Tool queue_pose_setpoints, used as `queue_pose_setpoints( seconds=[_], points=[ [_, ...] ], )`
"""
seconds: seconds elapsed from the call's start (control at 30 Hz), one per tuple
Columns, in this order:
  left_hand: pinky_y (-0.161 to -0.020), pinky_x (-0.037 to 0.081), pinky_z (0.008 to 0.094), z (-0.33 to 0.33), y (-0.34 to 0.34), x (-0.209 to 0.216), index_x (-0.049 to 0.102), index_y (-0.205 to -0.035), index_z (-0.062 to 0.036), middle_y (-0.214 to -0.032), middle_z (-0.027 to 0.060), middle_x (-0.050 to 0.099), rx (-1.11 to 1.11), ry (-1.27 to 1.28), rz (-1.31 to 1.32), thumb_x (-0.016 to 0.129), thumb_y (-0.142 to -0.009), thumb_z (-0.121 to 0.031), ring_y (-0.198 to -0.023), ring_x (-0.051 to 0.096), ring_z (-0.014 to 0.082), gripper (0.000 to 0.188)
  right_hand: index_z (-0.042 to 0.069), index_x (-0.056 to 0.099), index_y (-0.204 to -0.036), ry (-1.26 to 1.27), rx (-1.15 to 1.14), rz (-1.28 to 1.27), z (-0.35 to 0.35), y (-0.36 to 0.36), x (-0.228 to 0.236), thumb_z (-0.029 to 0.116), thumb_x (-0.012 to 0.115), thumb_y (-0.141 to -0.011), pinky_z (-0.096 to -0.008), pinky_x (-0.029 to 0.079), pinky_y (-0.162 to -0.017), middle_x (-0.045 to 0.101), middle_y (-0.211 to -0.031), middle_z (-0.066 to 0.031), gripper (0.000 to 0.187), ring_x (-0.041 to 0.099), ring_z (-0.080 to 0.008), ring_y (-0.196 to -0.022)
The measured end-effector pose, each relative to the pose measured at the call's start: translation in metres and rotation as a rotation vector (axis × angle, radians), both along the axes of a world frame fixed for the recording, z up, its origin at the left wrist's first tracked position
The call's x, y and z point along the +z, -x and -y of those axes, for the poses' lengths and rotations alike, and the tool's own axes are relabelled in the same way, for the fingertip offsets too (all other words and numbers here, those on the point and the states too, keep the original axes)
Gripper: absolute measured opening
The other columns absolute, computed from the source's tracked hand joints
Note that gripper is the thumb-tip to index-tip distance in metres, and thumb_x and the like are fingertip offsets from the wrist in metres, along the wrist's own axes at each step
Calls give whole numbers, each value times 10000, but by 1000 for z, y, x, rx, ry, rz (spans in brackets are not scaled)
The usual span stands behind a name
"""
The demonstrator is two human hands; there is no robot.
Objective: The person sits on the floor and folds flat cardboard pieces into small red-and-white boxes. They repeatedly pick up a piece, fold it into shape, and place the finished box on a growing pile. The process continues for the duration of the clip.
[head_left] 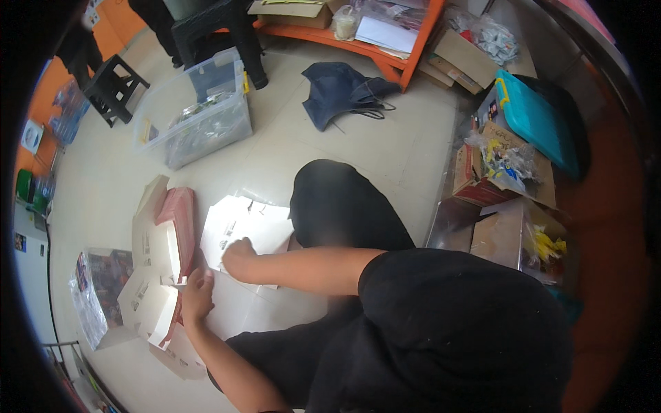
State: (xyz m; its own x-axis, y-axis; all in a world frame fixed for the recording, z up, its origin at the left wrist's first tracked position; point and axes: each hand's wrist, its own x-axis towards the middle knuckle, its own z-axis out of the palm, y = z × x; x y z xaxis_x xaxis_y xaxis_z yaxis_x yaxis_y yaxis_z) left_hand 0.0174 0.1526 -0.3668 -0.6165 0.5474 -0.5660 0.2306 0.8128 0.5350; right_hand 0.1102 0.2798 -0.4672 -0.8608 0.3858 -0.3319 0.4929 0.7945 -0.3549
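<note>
On the floor before my crossed legs lies a flat white cardboard box blank (256,219) with cut flaps and small dark print. My right hand (239,259) rests on its near left part, fingers curled under and closed; what they pinch is hidden. Just left and nearer, my left hand (197,297) is beside a stack of folded box blanks (180,230) with reddish edges. Its thumb and forefinger point up, slightly apart, with nothing visible between them. More white blanks (148,303) lie fanned out left of that hand.
A clear plastic bin (206,131) holding bagged items stands ahead left. A dark fabric bag (341,93) lies ahead. At right are open cartons with plastic bags (506,162) and a turquoise lid (540,124). A clear-wrapped pack (103,292) sits far left, stools (113,89) behind.
</note>
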Motion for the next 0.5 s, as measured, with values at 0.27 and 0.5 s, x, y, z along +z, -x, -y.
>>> queue_pose_setpoints(
  seconds=[0.27, 0.5],
  points=[
    [-855, 552, 472, -12, 6, -54, 569, -1203, -4, -1066, 140, 666, 543, -789, 824, 590, -1004, -275, -1009, 680, 292, 337, 30, 673, -1156, 314, 454, -378, -15, -58, 132, 131, 623, -932, -472, 531, -934, 735, -1080, -190, 251, 693, -372, -1082],
    [-857, 502, 394, 2, -10, -39, 558, -1222, 61, -1106, 132, 601, 716, -686, 427, 547, -832, 30, -968, 616, 246, 391, 81, 680, -1292, 297, 306, -492, -178, -97, 129, 370, 683, -952, -448, 503, -1008, 702, -1262, -171, 446, 654, -347, -1185]
  ],
)
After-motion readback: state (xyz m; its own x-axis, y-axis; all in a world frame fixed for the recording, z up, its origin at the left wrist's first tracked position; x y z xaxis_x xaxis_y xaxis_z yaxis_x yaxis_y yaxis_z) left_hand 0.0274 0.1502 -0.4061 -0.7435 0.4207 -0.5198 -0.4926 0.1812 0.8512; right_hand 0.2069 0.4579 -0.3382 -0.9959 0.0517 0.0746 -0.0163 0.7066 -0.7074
